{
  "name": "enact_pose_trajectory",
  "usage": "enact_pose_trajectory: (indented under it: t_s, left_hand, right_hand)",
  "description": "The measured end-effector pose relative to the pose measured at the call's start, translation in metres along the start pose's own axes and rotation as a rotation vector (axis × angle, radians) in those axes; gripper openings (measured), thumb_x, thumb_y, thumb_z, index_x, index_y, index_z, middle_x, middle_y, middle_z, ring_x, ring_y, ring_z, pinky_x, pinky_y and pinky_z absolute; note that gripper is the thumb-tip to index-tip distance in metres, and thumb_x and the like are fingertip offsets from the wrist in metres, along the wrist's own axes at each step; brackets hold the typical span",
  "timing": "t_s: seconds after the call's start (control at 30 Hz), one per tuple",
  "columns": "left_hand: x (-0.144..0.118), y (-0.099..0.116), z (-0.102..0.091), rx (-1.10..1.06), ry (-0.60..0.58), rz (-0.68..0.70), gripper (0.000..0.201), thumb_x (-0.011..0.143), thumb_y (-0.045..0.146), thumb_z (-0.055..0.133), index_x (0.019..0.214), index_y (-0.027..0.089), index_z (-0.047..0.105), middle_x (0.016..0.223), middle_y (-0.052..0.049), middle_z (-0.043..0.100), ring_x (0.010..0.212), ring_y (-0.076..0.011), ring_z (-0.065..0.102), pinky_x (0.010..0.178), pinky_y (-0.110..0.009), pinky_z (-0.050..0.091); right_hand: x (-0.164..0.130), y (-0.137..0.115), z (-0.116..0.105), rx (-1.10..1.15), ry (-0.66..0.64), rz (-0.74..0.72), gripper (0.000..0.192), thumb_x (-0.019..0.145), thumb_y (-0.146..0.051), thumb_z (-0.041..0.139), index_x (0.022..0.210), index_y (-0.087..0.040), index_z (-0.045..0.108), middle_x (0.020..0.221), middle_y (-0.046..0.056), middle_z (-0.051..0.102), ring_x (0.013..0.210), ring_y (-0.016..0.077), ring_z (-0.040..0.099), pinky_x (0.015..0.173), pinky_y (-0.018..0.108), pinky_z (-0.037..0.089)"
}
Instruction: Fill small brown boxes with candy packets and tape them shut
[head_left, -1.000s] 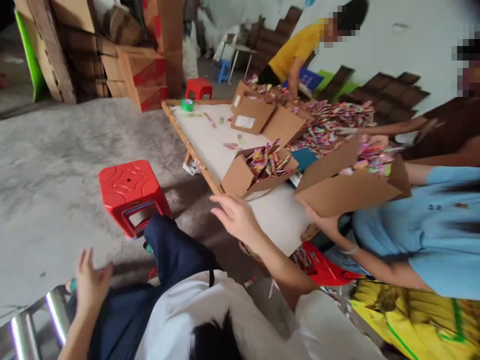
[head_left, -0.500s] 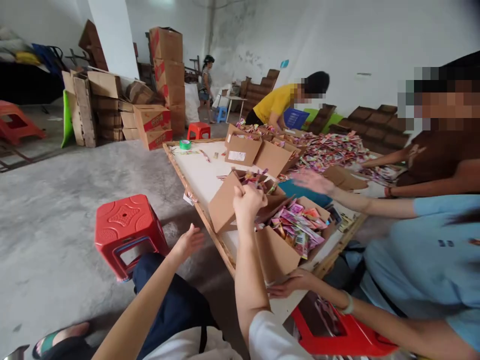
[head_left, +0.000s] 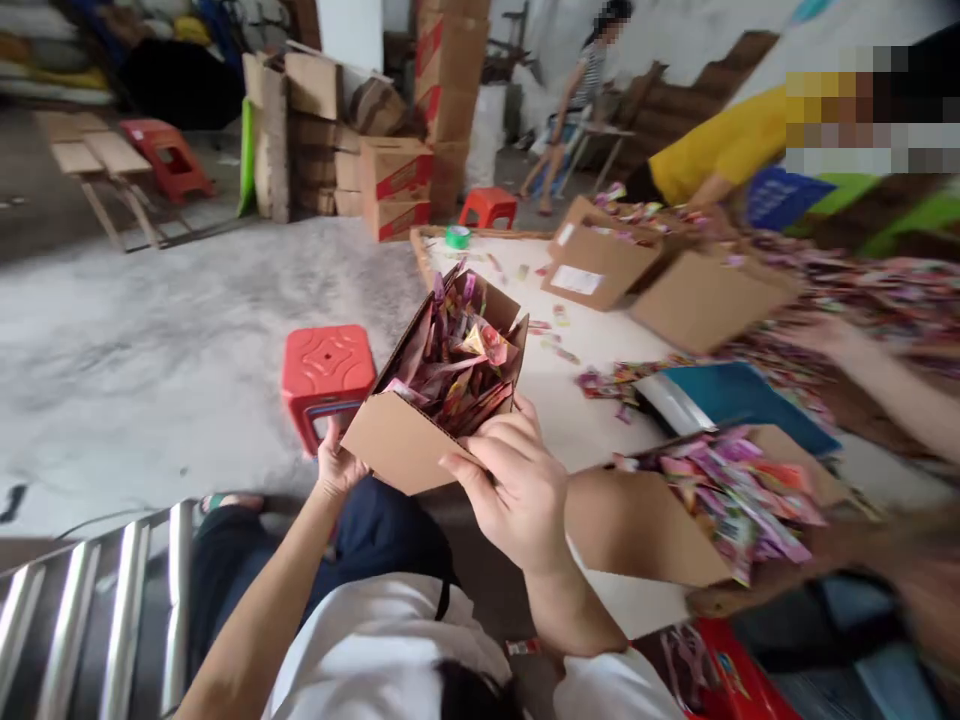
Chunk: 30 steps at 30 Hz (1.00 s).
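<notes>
I hold an open cardboard box (head_left: pixel 405 440) full of colourful sachets (head_left: pixel 457 360) above my lap, tilted toward me. My left hand (head_left: pixel 336 466) grips its lower left corner. My right hand (head_left: pixel 514 480) is closed on its right side near the open flap. A second cardboard box (head_left: pixel 637 525) heaped with sachets sits at the table's near edge, just right of my right hand.
A white table (head_left: pixel 570 400) carries more boxes (head_left: pixel 600 265), a teal flat item (head_left: pixel 742 395), green tape (head_left: pixel 457 237) and a pile of sachets. A co-worker's arm (head_left: pixel 885 375) reaches in from the right. A red stool (head_left: pixel 326 370) stands left; metal bars (head_left: pixel 90 600) lower left.
The box has come off the table into both my hands and now sits over my lap. My left hand rose to grip it. The view swung left and down.
</notes>
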<state>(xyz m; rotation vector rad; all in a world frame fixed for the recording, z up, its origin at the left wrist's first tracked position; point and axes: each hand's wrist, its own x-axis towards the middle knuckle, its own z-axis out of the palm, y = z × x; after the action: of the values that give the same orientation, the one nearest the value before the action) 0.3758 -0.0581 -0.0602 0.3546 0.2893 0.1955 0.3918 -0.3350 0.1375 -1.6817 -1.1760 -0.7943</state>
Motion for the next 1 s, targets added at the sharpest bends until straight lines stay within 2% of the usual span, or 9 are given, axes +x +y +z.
enact_pose_trajectory:
  t_s: [0.1, 0.23, 0.43, 0.63, 0.7, 0.8, 0.9, 0.97, 1.0]
  left_hand:
    - [-0.043, 0.013, -0.036, -0.043, 0.124, 0.136, 0.035, 0.095, 0.036, 0.045, 0.109, 0.015, 0.069, 0.086, -0.01, 0.077, 0.081, -0.0242, 0.075, 0.083, -0.038, 0.06]
    - [-0.09, 0.012, -0.075, -0.134, 0.213, 0.352, 0.027, 0.09, 0.023, 0.05, 0.109, 0.018, 0.068, 0.088, -0.006, 0.077, 0.084, -0.0205, 0.074, 0.085, -0.036, 0.06]
    - [-0.166, 0.032, -0.112, -0.263, 0.301, 0.668, 0.026, 0.096, 0.037, 0.049, 0.103, 0.022, 0.069, 0.09, -0.003, 0.077, 0.089, -0.0174, 0.072, 0.085, -0.028, 0.059]
    - [-0.266, 0.064, -0.131, -0.229, 0.264, 0.915, 0.063, 0.088, 0.063, 0.053, 0.129, 0.016, 0.064, 0.135, -0.014, 0.065, 0.123, -0.0337, 0.06, 0.097, -0.045, 0.054]
    - [-0.289, 0.068, -0.145, -0.2, 0.385, 1.0, 0.064, 0.087, 0.062, 0.054, 0.129, 0.014, 0.064, 0.133, -0.015, 0.066, 0.122, -0.0347, 0.061, 0.098, -0.048, 0.054]
    - [-0.312, 0.069, -0.171, -0.106, 0.708, 1.017, 0.05, 0.088, 0.05, 0.057, 0.122, 0.015, 0.067, 0.12, -0.014, 0.072, 0.112, -0.0311, 0.067, 0.095, -0.045, 0.056]
    - [-0.334, 0.07, -0.192, 0.217, 1.055, 0.782, 0.04, 0.085, 0.043, 0.064, 0.112, 0.013, 0.071, 0.099, -0.014, 0.076, 0.096, -0.0302, 0.072, 0.08, -0.041, 0.059]
    - [-0.356, 0.077, -0.199, 0.393, 1.208, 0.639, 0.04, 0.079, 0.041, 0.073, 0.105, 0.011, 0.072, 0.086, -0.014, 0.075, 0.088, -0.0311, 0.072, 0.073, -0.039, 0.059]
    - [-0.37, 0.083, -0.2, 0.439, 1.261, 0.634, 0.043, 0.075, 0.04, 0.078, 0.106, 0.011, 0.072, 0.085, -0.013, 0.075, 0.09, -0.0312, 0.072, 0.074, -0.038, 0.059]
  right_hand:
    - [0.0, -0.014, 0.037, 0.155, -0.047, -0.092, 0.015, 0.091, -0.016, 0.063, 0.078, -0.02, 0.058, 0.07, -0.001, 0.056, 0.074, 0.0166, 0.054, 0.11, 0.051, 0.04]
    - [0.002, -0.038, 0.089, 0.373, -0.123, -0.209, 0.009, 0.089, -0.014, 0.066, 0.083, -0.02, 0.062, 0.072, 0.0, 0.059, 0.076, 0.0172, 0.056, 0.11, 0.052, 0.041]
    - [0.009, -0.088, 0.166, 0.695, -0.329, -0.472, 0.005, 0.091, -0.017, 0.066, 0.09, -0.022, 0.066, 0.072, -0.001, 0.062, 0.079, 0.0178, 0.057, 0.113, 0.053, 0.04]
    - [-0.009, -0.139, 0.269, 0.969, -0.61, -0.759, 0.014, 0.097, -0.026, 0.059, 0.086, -0.021, 0.066, 0.075, 0.002, 0.061, 0.087, 0.0193, 0.056, 0.102, 0.043, 0.047]
    - [-0.018, -0.151, 0.305, 1.023, -0.692, -0.828, 0.019, 0.099, -0.028, 0.056, 0.085, -0.02, 0.066, 0.076, 0.002, 0.06, 0.088, 0.0193, 0.055, 0.096, 0.039, 0.049]
    - [-0.022, -0.162, 0.349, 1.031, -0.782, -0.916, 0.027, 0.101, -0.031, 0.051, 0.081, -0.019, 0.064, 0.075, 0.002, 0.056, 0.084, 0.0184, 0.052, 0.089, 0.036, 0.05]
    - [-0.014, -0.164, 0.372, 0.982, -0.887, -1.028, 0.027, 0.101, -0.028, 0.05, 0.079, -0.019, 0.063, 0.075, 0.002, 0.055, 0.084, 0.0184, 0.051, 0.084, 0.034, 0.05]
    - [-0.009, -0.162, 0.373, 0.921, -0.926, -1.067, 0.023, 0.1, -0.024, 0.052, 0.08, -0.018, 0.063, 0.078, 0.003, 0.058, 0.086, 0.0186, 0.053, 0.089, 0.036, 0.051]
    - [-0.008, -0.161, 0.369, 0.889, -0.919, -1.055, 0.018, 0.099, -0.024, 0.055, 0.083, -0.018, 0.063, 0.082, 0.004, 0.06, 0.09, 0.0194, 0.055, 0.094, 0.039, 0.05]
